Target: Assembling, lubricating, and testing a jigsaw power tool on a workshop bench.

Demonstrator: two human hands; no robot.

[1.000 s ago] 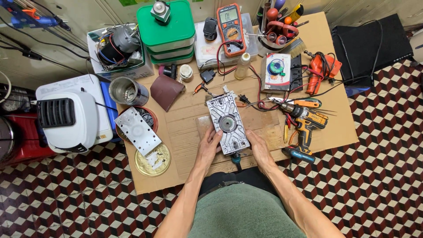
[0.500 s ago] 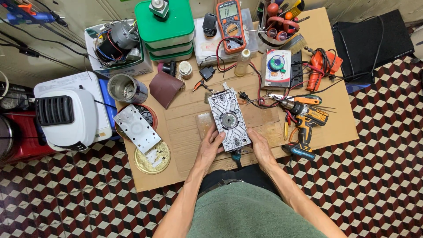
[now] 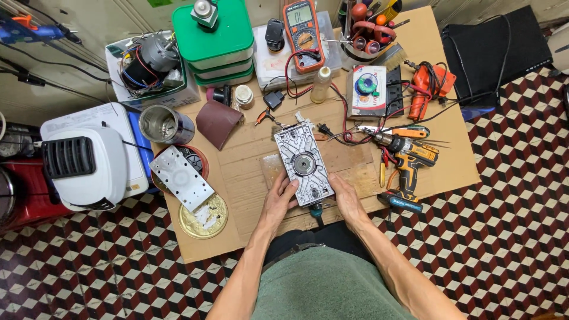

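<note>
Compared with a second before, both hands, the left hand point(image 3: 278, 198) and right hand point(image 3: 347, 198), had kept gripping the grey rectangular metal plate with its round central hub point(image 3: 303, 163) at the cardboard-covered desk point(image 3: 249, 178) centre, barely shifted, a cordless drill point(image 3: 409, 160) at three o'clock.

L hand point(image 3: 278, 200) & R hand point(image 3: 347, 200) fwd, fingers curled.

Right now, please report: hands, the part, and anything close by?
Left hand and right hand grip grey metal plate at its near end. Plate flat on cardboard. Cordless drill close right.
</note>
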